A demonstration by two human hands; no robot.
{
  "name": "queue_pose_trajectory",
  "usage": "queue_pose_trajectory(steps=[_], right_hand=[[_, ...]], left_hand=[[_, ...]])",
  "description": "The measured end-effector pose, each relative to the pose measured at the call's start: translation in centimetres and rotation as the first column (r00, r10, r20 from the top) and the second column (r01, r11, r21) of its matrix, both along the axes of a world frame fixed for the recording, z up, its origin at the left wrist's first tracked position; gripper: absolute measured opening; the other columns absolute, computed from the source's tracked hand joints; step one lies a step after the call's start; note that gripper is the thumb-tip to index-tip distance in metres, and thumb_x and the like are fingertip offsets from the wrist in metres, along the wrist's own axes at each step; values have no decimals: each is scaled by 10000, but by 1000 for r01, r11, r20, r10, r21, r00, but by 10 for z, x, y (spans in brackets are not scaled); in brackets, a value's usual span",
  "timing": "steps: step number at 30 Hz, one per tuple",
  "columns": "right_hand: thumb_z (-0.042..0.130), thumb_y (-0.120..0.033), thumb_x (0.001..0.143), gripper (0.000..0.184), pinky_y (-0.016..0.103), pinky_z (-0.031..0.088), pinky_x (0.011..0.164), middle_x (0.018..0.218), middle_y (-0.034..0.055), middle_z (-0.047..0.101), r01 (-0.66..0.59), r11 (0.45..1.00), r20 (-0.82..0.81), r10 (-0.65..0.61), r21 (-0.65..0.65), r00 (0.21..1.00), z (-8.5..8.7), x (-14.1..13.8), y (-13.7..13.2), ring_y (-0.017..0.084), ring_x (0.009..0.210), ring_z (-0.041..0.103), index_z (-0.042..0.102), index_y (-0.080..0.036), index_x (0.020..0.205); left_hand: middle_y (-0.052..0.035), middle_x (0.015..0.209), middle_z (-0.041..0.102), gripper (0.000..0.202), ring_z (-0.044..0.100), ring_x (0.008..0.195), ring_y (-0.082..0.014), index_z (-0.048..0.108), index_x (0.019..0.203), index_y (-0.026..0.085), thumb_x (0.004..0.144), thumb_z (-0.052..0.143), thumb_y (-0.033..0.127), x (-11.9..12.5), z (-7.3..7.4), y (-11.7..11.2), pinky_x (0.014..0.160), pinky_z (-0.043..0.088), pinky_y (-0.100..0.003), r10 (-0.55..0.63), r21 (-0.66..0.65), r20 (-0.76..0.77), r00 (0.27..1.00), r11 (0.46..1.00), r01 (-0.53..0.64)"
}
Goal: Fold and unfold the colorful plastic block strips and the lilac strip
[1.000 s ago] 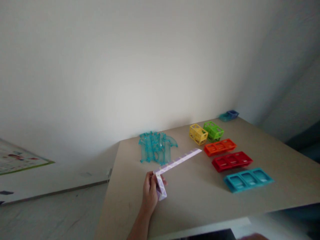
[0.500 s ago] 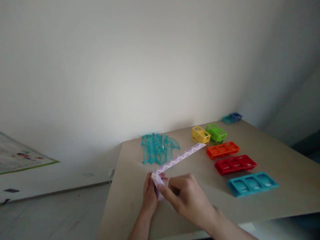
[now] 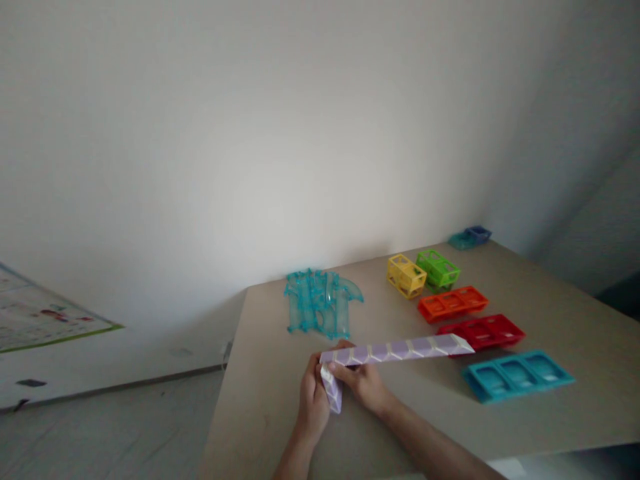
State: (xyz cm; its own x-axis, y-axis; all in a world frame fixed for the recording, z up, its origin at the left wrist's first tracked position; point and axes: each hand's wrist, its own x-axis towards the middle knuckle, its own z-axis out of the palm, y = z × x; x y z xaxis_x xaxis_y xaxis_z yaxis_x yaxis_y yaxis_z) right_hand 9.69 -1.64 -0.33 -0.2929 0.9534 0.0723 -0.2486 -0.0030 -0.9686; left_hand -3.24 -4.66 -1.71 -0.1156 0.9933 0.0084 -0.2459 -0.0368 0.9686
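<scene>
and it's the pale, plain wall (image 3: 280, 133) filling most of the view here, softly lit across its middle, with a much darker, shadowed stretch over on the right. along its foot runs the back edge of a broad tan table (image 3: 260, 373), while down on the left we have a poster (image 3: 45, 313) edged in green, a dark baseboard (image 3: 125, 385) and a dim grey floor (image 3: 125, 433).

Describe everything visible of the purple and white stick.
The purple and white stick looks plastic, its segments divided by pale lines. It is bent: a long, straight part points right, a short one slants down. The left hand and right hand hold it near the bend, over the table; its tip overlaps the red frame in view.
</scene>
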Motion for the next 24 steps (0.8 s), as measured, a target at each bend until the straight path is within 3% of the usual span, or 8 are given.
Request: queue_pose_trajectory(steps=[4,7,9,12,19,21,24], right_hand=[[748,-509,731,352,260,423,516,647,-12,578,35,997,-53,-38,-65,998,-15,-4,2,144,576,539,605,-190,765],[703,-578,742,408,253,356,384,514,-39,520,-20,993,-105,7,-120,994,-21,-6,2,121,392,457,592,-186,763],[689,-591,752,421,262,378,402,514,-29,539,-48,990,-140,29,-136,990,-21,-6,1,129,397,481,605,-180,784],[723,-572,735,409,284,441,547,621,7,604,-66,988,-189,39,-136,981,-18,-2,1,154,554,563,628,-178,794],[754,-613,658,475,279,414,600,645,10,586,-203,974,-292,165,-102,942,-7,2,2,162,619,537,648,-160,753],[706,-632,694,487,254,368,509,574,-13,526,-237,966,-318,192,-107,929,-6,1,1,126,509,466,636,-152,724],[631,-639,754,475,222,244,389,516,-57,435,-229,965,-359,169,-130,918,-7,-1,1,74,373,313,599,-165,733]], left_hand=[[-18,718,649,245,582,649,-159,679,981,178,851,634,381,0,-5,3,630,447,-262,-129,-70,136,982,988,139],[2,650,601,233,563,565,-148,658,959,181,818,636,365,-2,-6,2,598,455,-280,-237,-149,329,914,943,299],[-8,642,583,267,558,536,-149,649,872,160,789,629,413,-5,-4,2,589,475,-305,-307,-194,445,841,884,425],[-19,644,559,397,542,499,-146,628,799,141,775,578,533,-12,0,3,534,495,-329,-386,-230,560,733,777,585],[-16,568,569,458,536,396,-145,647,818,120,842,478,545,-22,-6,1,423,475,-300,-474,-235,680,559,581,779],[-47,565,617,457,579,408,-168,668,825,95,854,478,510,-20,-9,0,433,468,-291,-458,-248,683,569,587,771],[-93,625,685,504,649,491,-195,691,887,73,869,466,524,-16,-7,-1,481,471,-277,-411,-261,678,609,640,723]])
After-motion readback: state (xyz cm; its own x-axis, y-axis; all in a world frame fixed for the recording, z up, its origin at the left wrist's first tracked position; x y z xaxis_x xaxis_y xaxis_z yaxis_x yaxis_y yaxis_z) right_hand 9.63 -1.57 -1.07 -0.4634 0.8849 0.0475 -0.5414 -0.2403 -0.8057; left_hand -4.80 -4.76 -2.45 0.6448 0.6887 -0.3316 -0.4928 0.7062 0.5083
